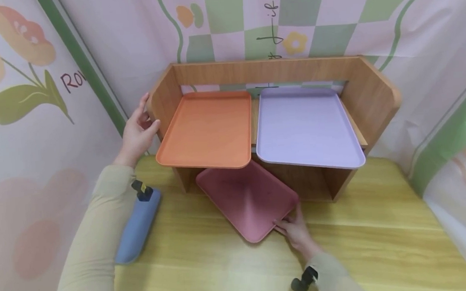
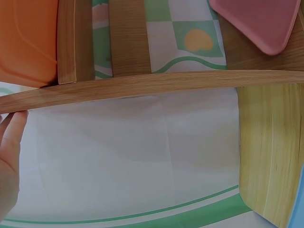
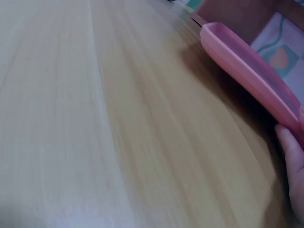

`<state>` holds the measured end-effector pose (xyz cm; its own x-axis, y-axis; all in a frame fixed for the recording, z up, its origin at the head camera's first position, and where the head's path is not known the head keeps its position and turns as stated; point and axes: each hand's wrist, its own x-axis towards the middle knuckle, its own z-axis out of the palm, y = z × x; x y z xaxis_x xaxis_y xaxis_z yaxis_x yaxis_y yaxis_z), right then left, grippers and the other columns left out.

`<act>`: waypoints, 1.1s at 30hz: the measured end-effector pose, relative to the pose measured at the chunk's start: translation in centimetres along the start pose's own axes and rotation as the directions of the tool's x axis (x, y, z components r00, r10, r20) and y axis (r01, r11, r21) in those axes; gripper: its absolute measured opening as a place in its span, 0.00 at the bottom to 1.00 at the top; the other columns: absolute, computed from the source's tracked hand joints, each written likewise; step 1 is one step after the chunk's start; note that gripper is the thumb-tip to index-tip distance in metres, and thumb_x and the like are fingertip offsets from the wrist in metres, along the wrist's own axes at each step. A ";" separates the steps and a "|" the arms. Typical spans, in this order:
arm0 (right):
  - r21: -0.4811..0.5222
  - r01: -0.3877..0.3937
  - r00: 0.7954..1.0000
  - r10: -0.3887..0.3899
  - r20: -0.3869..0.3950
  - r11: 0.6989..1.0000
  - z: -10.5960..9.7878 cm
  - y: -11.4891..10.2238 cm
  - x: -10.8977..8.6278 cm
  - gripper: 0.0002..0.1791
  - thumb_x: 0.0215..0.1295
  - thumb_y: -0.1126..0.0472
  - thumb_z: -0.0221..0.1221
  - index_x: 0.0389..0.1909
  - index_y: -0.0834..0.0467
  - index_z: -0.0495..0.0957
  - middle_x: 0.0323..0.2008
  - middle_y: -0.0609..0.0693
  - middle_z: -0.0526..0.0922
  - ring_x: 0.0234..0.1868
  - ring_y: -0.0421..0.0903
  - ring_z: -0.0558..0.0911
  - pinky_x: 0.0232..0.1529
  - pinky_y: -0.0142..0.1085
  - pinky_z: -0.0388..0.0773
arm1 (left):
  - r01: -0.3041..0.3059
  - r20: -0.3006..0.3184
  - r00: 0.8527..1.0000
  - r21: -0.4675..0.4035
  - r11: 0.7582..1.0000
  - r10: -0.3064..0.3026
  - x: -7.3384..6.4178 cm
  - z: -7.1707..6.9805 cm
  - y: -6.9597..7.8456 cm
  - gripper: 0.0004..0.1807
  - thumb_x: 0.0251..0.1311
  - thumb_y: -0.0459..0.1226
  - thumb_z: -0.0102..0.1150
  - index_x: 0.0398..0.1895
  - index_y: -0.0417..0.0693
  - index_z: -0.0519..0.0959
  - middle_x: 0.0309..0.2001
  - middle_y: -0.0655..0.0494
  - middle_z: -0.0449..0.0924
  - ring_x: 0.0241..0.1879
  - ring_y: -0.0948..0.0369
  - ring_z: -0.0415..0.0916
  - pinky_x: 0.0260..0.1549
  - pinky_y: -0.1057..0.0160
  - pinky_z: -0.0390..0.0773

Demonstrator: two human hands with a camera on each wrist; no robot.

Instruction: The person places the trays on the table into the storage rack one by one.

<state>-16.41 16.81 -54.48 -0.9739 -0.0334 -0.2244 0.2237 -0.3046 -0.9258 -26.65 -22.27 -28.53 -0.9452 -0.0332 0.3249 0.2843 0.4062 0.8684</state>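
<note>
In the head view my left hand point(image 1: 137, 132) holds the front edge of the left side panel of a wooden desktop shelf point(image 1: 260, 71). The left wrist view shows its fingers point(image 2: 14, 130) against that panel's edge. My right hand point(image 1: 296, 230) grips a pink tray point(image 1: 248, 202) by its near right corner, thumb over the rim. This tray slants in front of the shelf's lower level, its far part hidden below an orange tray point(image 1: 212, 129). In the right wrist view the pink tray point(image 3: 251, 78) is tilted over the table. Beside the orange tray on the upper level lies a lilac tray point(image 1: 306, 127); both jut out past the shelf's front.
A blue, long rounded case point(image 1: 139, 227) lies on the wood-grain table point(image 1: 208, 271), partly under my left forearm. Printed curtains point(image 1: 102, 33) hang close behind the shelf and along both sides.
</note>
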 end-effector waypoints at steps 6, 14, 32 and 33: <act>-0.008 0.017 0.999 -0.017 -0.027 1.000 1.5 0.8 -0.2 0.62 0.57 0.85 0.49 0.71 0.40 0.18 0.58 0.83 0.60 0.38 0.41 0.82 0.45 0.36 0.83 | 0.005 0.004 1.000 -0.001 1.000 -0.005 -0.2 -0.1 0.1 0.40 0.64 0.30 0.52 0.72 0.74 0.52 0.68 0.43 0.64 0.61 0.47 0.69 0.58 0.50 0.73; -0.030 0.005 0.998 -0.007 -0.063 1.000 1.2 -0.1 -0.3 0.56 0.59 0.82 0.49 0.72 0.49 0.20 0.63 0.80 0.53 0.41 0.42 0.79 0.44 0.35 0.82 | 0.001 0.006 1.000 -0.014 1.000 -0.001 -0.1 0.0 -0.2 0.40 0.64 0.30 0.52 0.72 0.74 0.52 0.68 0.43 0.63 0.61 0.47 0.69 0.57 0.51 0.74; -0.130 -0.138 0.934 0.172 0.313 0.982 -4.7 -3.1 3.4 0.43 0.67 0.77 0.39 0.72 0.59 0.23 0.70 0.71 0.35 0.47 0.41 0.77 0.55 0.37 0.78 | -0.007 -0.003 1.000 0.010 1.000 0.007 0.0 0.1 -0.2 0.40 0.64 0.30 0.52 0.72 0.75 0.52 0.68 0.42 0.64 0.62 0.46 0.68 0.57 0.49 0.74; -0.131 -0.146 0.921 0.183 0.344 0.981 -4.7 -3.1 3.5 0.44 0.66 0.78 0.39 0.72 0.59 0.22 0.71 0.71 0.33 0.48 0.41 0.76 0.56 0.38 0.77 | -0.006 -0.003 1.000 0.007 1.000 0.006 0.0 0.1 -0.2 0.40 0.64 0.30 0.52 0.72 0.75 0.52 0.67 0.41 0.64 0.62 0.46 0.68 0.57 0.49 0.73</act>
<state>-20.29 22.15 -53.83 -0.8687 -0.4141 -0.2717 0.3667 -0.1691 -0.9148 -26.72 -22.29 -28.74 -0.9427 -0.0337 0.3318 0.2893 0.4125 0.8638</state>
